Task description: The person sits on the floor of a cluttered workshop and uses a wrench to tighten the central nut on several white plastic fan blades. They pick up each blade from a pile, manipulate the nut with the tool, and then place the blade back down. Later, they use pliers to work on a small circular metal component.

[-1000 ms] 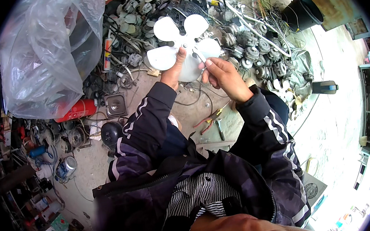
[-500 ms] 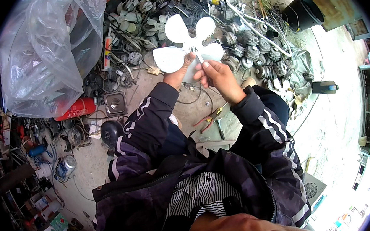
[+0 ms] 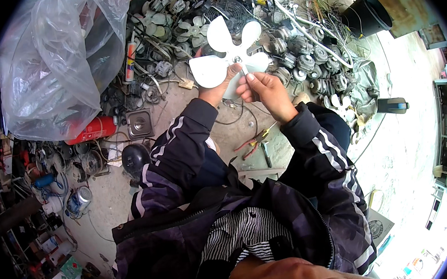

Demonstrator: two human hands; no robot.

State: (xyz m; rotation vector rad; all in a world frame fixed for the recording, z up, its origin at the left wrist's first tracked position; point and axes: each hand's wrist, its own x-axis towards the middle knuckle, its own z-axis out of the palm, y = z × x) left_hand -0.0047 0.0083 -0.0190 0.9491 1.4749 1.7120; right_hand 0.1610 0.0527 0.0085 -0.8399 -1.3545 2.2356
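A white fan blade (image 3: 208, 71) with several broad petals is held up in front of me over the floor. My left hand (image 3: 219, 92) grips it from behind, the thumb near its hub; most of the fingers are hidden behind the petals. My right hand (image 3: 267, 93) is closed, thumb and forefinger pinching a thin pale metal tool (image 3: 245, 70) whose far end touches the hub. The exact kind of tool cannot be made out. Below my hands, pliers with red handles (image 3: 247, 149) and a hammer (image 3: 267, 156) lie on the concrete between my legs.
Beyond the fan blade spreads a heap of small motors (image 3: 300, 49), wires and other fan blades (image 3: 194, 30). On the left are a large clear plastic bag (image 3: 61, 73), a red cylinder (image 3: 94, 129) and a metal pan (image 3: 140, 124). A black bucket (image 3: 368, 15) stands at far right.
The fan blade has turned slightly and shifted a little to the right. Both hands moved slightly with it, keeping their grip; the tool still meets the hub.
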